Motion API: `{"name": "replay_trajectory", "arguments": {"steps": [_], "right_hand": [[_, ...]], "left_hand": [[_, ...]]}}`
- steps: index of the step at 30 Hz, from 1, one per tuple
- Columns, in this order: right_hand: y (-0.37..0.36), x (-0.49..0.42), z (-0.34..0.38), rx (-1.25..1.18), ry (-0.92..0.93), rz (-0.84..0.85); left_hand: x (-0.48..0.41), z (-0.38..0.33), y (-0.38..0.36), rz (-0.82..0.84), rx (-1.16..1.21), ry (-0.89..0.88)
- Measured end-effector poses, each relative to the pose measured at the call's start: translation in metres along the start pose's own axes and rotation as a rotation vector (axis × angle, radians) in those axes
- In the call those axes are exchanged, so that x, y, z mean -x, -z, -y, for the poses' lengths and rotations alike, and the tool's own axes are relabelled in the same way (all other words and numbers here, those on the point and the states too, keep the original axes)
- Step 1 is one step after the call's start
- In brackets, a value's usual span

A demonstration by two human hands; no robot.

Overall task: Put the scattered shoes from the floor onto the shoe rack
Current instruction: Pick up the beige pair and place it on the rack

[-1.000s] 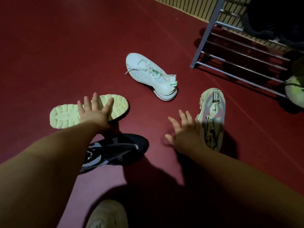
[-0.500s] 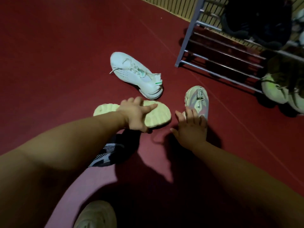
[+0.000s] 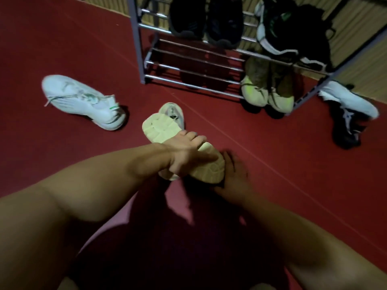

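Since half a second ago, the sole-up cream-soled shoe (image 3: 159, 128) has travelled right to centre frame, over its mate (image 3: 173, 110). Head view: left hand (image 3: 188, 155) grips it across the sole, fingers curled; right hand (image 3: 234, 172) lies shadowed at the heel, its grip impossible to tell. Shoe rack (image 3: 136, 38) stands upper centre. Risk: the loosely overlapped mate may slip if both are lifted together.

Left hand (image 3: 184, 155) grips cream-soled shoe (image 3: 155, 128) sole-up, right hand (image 3: 234, 174) against its near end, grip unclear; white sneaker (image 3: 83, 101) on floor left, shoe rack (image 3: 188, 77) beyond.
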State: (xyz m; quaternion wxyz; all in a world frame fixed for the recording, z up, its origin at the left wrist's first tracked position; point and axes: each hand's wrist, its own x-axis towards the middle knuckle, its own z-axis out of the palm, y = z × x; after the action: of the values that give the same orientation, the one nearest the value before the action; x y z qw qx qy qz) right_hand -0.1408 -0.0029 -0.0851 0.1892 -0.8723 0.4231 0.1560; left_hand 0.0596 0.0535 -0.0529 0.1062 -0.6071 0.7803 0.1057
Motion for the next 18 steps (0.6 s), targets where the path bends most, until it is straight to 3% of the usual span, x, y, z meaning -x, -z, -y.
{"name": "replay_trajectory", "arguments": {"steps": [3,5,6,10,14,18], "right_hand": [[0.001,0.006,-0.017,0.012,-0.057,0.058],[0.001,0.005,-0.022,0.023,-0.029,0.091],[-0.001,0.002,-0.022,0.009,-0.008,0.114],[-0.004,-0.009,-0.008,-0.107,-0.016,0.127],[0.003,-0.024,0.009,-0.02,-0.008,-0.015],[0.01,-0.041,0.015,0.068,0.086,0.031]], "left_hand": [[-0.018,-0.008,-0.002,-0.096,0.133,-0.032],[-0.023,-0.009,-0.014,-0.319,0.168,0.056],[-0.022,-0.006,-0.017,-0.349,0.174,0.159],[-0.006,0.005,-0.029,-0.207,0.297,0.533],[0.0,0.005,-0.036,-0.311,0.318,0.687],[0.005,0.001,-0.04,-0.417,0.543,0.882]]}}
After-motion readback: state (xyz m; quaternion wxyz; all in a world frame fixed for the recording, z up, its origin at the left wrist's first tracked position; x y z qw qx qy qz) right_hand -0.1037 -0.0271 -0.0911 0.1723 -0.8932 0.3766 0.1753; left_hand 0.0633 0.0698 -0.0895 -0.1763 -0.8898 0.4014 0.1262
